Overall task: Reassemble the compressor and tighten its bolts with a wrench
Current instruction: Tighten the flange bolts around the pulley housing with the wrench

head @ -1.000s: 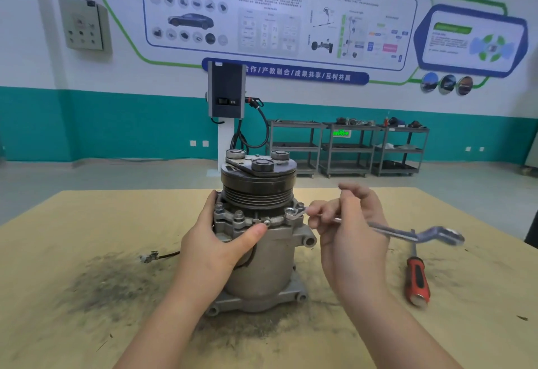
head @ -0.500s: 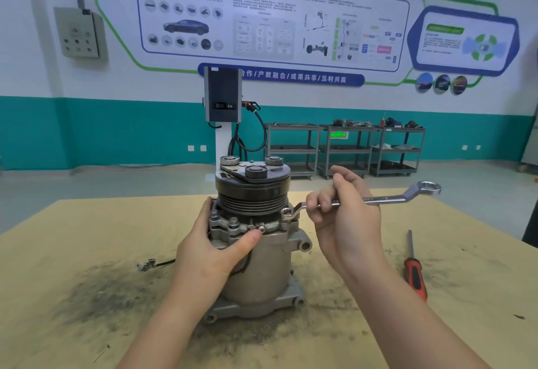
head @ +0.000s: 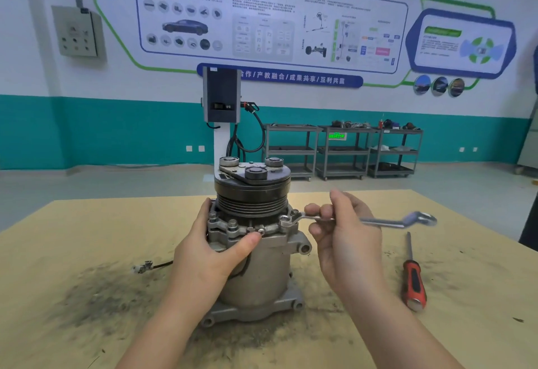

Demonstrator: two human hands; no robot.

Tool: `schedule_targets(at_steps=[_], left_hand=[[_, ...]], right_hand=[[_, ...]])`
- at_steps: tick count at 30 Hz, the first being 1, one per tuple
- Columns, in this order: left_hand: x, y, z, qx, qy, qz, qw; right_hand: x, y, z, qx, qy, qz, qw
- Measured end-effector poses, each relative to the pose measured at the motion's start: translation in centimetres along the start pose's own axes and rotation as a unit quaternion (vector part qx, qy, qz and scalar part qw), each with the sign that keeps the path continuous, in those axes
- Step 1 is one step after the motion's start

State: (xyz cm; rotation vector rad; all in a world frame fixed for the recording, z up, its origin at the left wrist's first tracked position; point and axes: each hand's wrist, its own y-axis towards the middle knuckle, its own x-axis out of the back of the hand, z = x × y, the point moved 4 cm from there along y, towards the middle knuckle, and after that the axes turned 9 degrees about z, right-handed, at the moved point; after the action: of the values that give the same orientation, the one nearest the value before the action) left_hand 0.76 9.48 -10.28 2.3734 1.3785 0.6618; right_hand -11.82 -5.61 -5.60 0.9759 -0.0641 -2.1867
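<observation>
A grey metal compressor (head: 262,275) stands upright on the wooden table (head: 87,223), its black grooved pulley (head: 252,196) on top. My left hand (head: 209,252) grips the compressor's left side just under the flange, thumb lying across the front near a small bolt (head: 261,231). My right hand (head: 346,237) holds the shank of a silver ring wrench (head: 378,220). The wrench's near ring sits over a bolt (head: 284,219) on the right of the flange. Its far ring end sticks out to the right above the table.
A red-handled screwdriver (head: 413,281) lies on the table to the right of my right hand. A thin black wire with a connector (head: 142,267) trails left from the compressor. Dark grime covers the table around the base. Shelving carts and a charging post stand far behind.
The wrench's far end swung up and away, then dropped back a little. Its near ring came to sit over the right flange bolt. My left hand stayed on the compressor.
</observation>
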Motion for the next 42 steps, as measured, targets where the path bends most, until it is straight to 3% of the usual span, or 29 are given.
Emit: schedule_targets(at_steps=[4, 7, 12, 17, 22, 28, 30, 36, 42], left_hand=[[-0.1, 0.1, 0.0, 0.001, -0.006, 0.003, 1.0], [-0.1, 0.0, -0.1, 0.001, -0.011, 0.006, 1.0], [0.0, 0.0, -0.1, 0.004, -0.01, 0.006, 1.0], [0.0, 0.1, -0.1, -0.002, -0.005, 0.006, 1.0], [0.0, 0.2, -0.1, -0.002, -0.006, 0.009, 1.0], [0.0, 0.0, -0.4, 0.008, -0.009, 0.01, 1.0], [0.0, 0.0, -0.7, 0.008, -0.011, 0.009, 1.0], [-0.1, 0.1, -0.5, -0.004, -0.016, -0.002, 1.0], [-0.1, 0.0, -0.3, 0.002, -0.008, 0.005, 1.0]], right_hand=[[-1.6, -4.0, 0.6, 0.149, -0.197, 0.034, 0.969], [-3.1, -5.5, 0.7, 0.202, -0.287, 0.083, 0.933], [-3.4, -4.4, 3.0, 0.258, -0.244, 0.106, 0.929], [-1.4, -1.6, 3.4, 0.162, -0.072, 0.078, 0.981], [-0.4, 0.2, 1.4, 0.085, 0.031, 0.037, 0.995], [-0.1, 2.5, 0.3, -0.045, 0.045, 0.047, 0.997], [-0.1, 2.5, 0.2, -0.051, 0.044, 0.057, 0.996], [-0.7, -1.4, 1.1, 0.138, -0.049, 0.067, 0.987], [-3.3, -4.8, 0.3, 0.219, -0.23, 0.095, 0.944]])
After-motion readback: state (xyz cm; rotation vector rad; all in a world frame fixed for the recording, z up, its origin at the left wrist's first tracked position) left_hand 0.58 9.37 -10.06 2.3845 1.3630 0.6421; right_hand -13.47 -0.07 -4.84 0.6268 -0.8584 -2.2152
